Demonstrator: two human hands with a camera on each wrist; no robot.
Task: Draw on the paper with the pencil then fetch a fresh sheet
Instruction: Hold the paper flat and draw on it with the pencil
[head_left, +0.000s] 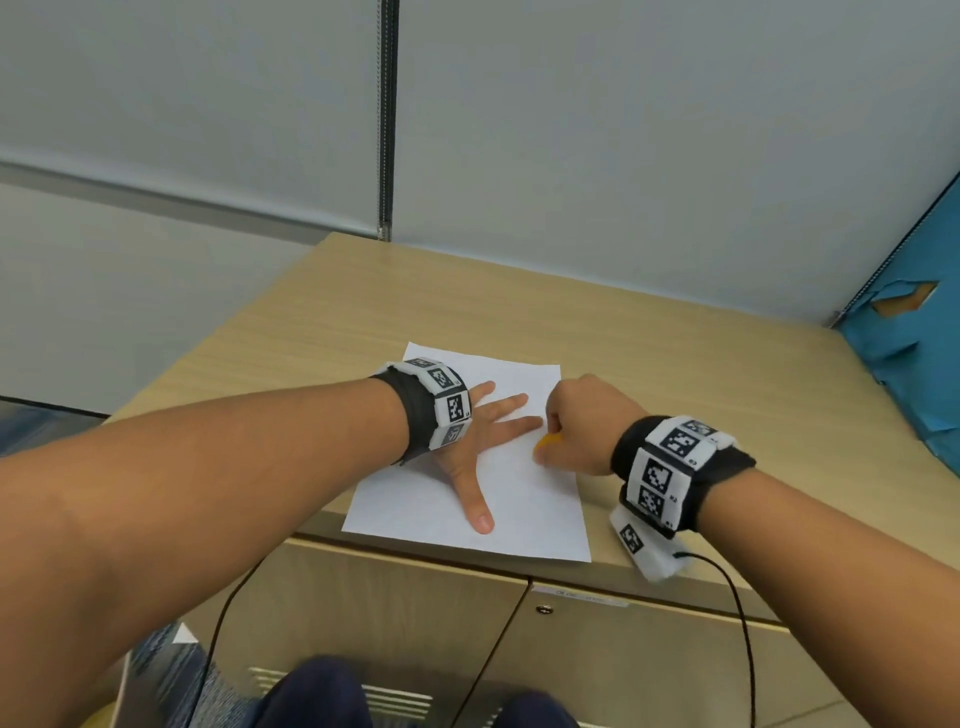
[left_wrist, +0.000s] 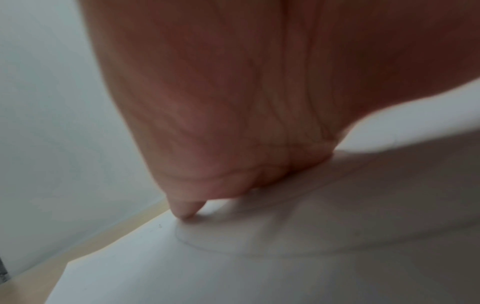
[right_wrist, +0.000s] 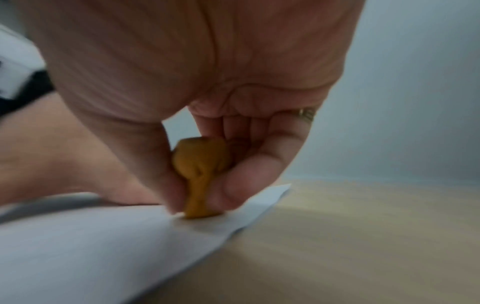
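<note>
A white sheet of paper (head_left: 524, 519) lies on the wooden cabinet top (head_left: 675, 364) near its front edge. My left hand (head_left: 467, 447) presses flat on the sheet with fingers and thumb spread. In the left wrist view the left palm (left_wrist: 233, 102) rests on the paper (left_wrist: 182, 277), where a faint curved pencil line (left_wrist: 207, 248) shows. My right hand (head_left: 546, 442) pinches a small orange object (head_left: 551, 440) and holds it down on the sheet by its right edge. The right wrist view shows the orange object (right_wrist: 202, 174) blurred between thumb and fingers. No pencil shaft is plainly visible.
A grey wall stands behind the cabinet top, and a blue panel (head_left: 909, 364) borders it on the right. Cabinet doors (head_left: 597, 665) drop below the front edge. Black cables (head_left: 743, 623) hang from both wristbands. My knees show at the bottom.
</note>
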